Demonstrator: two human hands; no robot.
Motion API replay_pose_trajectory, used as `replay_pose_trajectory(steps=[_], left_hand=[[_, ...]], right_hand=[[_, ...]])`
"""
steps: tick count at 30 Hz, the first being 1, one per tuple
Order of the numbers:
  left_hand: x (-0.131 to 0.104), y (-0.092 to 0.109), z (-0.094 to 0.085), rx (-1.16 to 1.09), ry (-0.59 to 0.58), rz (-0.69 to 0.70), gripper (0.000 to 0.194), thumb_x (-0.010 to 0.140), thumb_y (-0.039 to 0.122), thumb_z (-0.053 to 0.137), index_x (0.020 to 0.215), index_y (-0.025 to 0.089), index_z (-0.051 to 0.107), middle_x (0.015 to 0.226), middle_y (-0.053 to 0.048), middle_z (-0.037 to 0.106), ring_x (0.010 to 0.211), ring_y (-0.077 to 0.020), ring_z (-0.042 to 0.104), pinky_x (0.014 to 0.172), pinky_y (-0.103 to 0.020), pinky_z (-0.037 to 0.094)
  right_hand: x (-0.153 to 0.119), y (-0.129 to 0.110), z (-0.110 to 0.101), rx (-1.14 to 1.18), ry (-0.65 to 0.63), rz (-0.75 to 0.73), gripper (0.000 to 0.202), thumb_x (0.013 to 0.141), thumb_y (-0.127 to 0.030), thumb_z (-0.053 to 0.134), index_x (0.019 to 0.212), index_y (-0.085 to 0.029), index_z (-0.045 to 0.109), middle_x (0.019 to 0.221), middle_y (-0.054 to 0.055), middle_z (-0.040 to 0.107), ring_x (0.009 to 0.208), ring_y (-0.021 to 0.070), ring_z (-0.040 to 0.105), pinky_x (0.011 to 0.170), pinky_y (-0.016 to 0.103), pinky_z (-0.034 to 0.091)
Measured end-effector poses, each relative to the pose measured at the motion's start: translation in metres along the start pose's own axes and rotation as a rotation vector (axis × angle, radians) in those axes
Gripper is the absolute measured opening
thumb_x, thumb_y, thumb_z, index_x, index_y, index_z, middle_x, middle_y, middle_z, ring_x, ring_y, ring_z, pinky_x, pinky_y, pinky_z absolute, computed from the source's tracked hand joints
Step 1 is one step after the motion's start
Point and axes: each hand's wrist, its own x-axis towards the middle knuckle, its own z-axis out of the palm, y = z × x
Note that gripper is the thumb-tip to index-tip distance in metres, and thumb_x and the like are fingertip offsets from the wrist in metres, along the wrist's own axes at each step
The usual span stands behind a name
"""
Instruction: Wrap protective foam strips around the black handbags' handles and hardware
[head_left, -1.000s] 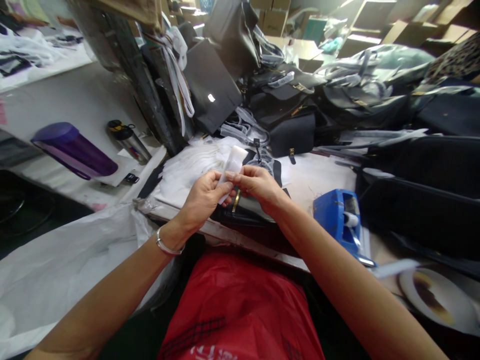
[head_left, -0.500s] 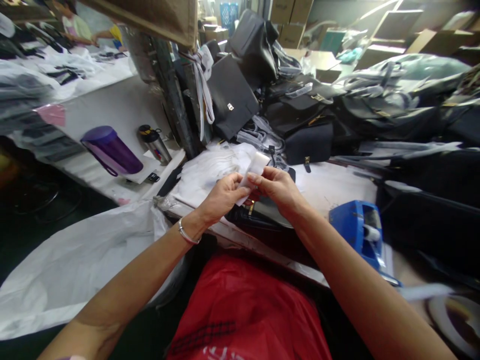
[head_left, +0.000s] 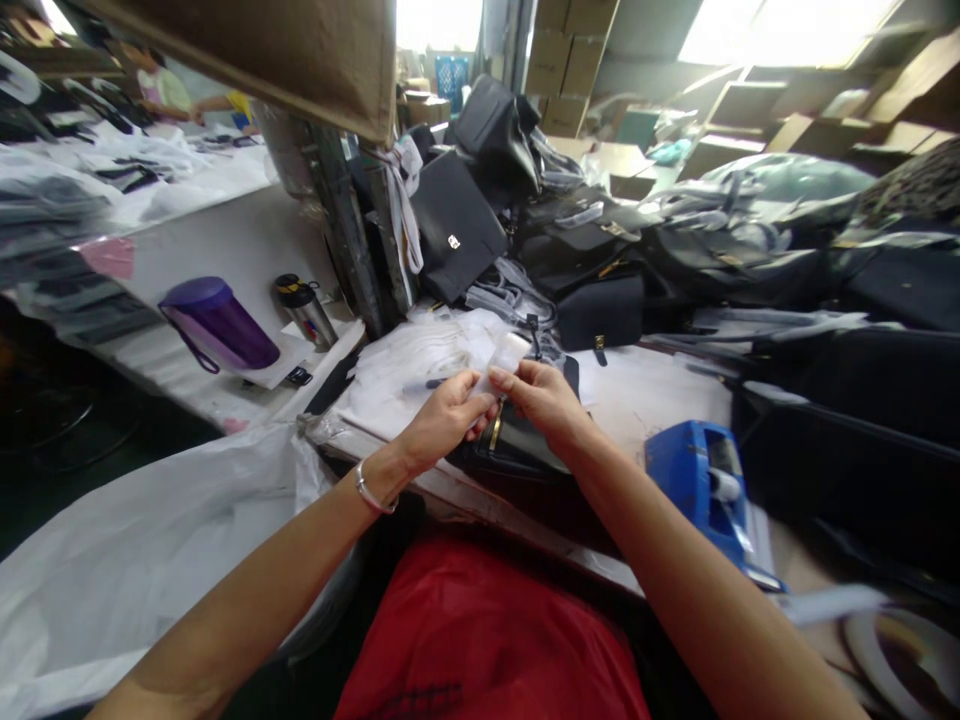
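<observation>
A small folded white strip (head_left: 508,352) is pinched between both hands above the table's front edge. My left hand (head_left: 448,412), with a silver bracelet at the wrist, grips its lower end. Thumb and fingers of my right hand (head_left: 541,396) close on its right side. Just below the hands lies a black bag (head_left: 517,440) with a gold-coloured fitting, partly covered by them. Thin white sheets (head_left: 420,350) are piled behind my left hand, with a small dark object beside it.
Black bags (head_left: 457,225) are heaped at the back and right. A blue tape dispenser (head_left: 694,480) stands right of my right forearm. A purple bottle (head_left: 221,322) and a steel flask (head_left: 307,312) are on the left shelf. A white sack (head_left: 165,560) hangs open at lower left. People sit far left.
The view has tilted up slightly, so the surroundings sit lower in the picture. Both hands still hold the white strip, with only a small shift of the fingers.
</observation>
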Motion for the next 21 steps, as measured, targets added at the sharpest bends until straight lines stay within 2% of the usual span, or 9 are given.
replay_pose_trajectory(steps=[5,14,18,21], left_hand=[[0.0006,-0.0012,-0.0011,-0.034,-0.012,-0.009,0.023,0.088,0.039,0.059,0.095,0.019,0.051,0.071,0.004,0.053,0.053,-0.0072,0.046,0.047,-0.019,0.034],[0.0048,-0.0022,0.0036,-0.088,0.058,-0.051,0.033,0.087,0.051,0.058,0.086,0.019,0.051,0.066,0.004,0.05,0.047,-0.0067,0.041,0.041,-0.018,0.028],[0.0075,0.0011,0.0043,-0.127,0.049,-0.057,0.033,0.086,0.051,0.06,0.086,0.018,0.053,0.064,0.004,0.048,0.047,-0.0062,0.037,0.04,-0.017,0.026],[0.0091,0.0028,0.005,-0.123,0.046,-0.063,0.032,0.085,0.049,0.061,0.086,0.018,0.054,0.065,0.004,0.049,0.046,-0.0061,0.036,0.039,-0.017,0.026]], right_hand=[[0.0015,-0.0014,-0.0013,0.014,-0.017,-0.023,0.049,0.067,-0.061,0.074,0.072,-0.014,0.061,0.058,-0.004,0.053,0.048,0.0071,0.037,0.045,0.022,0.026],[0.0022,-0.002,-0.0021,0.089,-0.069,0.004,0.05,0.068,-0.063,0.075,0.072,-0.015,0.061,0.055,-0.004,0.05,0.045,0.0077,0.038,0.044,0.022,0.029],[-0.001,-0.0061,-0.0075,0.128,-0.107,0.016,0.049,0.077,-0.066,0.064,0.073,-0.018,0.056,0.054,-0.005,0.047,0.044,0.0084,0.04,0.045,0.022,0.034],[0.0027,-0.0048,-0.0088,0.128,-0.113,-0.018,0.049,0.079,-0.067,0.061,0.074,-0.019,0.053,0.057,-0.005,0.047,0.045,0.0085,0.041,0.045,0.022,0.037]])
